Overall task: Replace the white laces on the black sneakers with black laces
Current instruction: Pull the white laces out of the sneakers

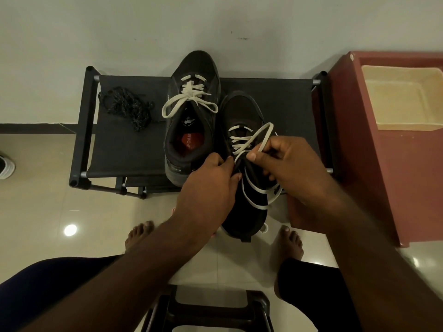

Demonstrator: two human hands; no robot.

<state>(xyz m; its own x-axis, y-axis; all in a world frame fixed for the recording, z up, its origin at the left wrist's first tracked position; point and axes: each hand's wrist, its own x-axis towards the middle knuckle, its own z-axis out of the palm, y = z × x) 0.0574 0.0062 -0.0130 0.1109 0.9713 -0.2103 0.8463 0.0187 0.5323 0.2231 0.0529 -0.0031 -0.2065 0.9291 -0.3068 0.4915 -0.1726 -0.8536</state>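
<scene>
Two black sneakers stand on a black fabric rack. The left sneaker still carries its white lace tied in a bow. The right sneaker juts over the rack's front edge, its white lace loosened and hanging in loops. My left hand grips the right sneaker's collar at the tongue. My right hand pinches a loop of the white lace above the eyelets. A bundle of black laces lies on the rack's left side.
A maroon box with a cream tray inside stands against the rack's right side. A black stool sits below, between my bare feet on the tiled floor. A white-and-black shoe peeks in at the left edge.
</scene>
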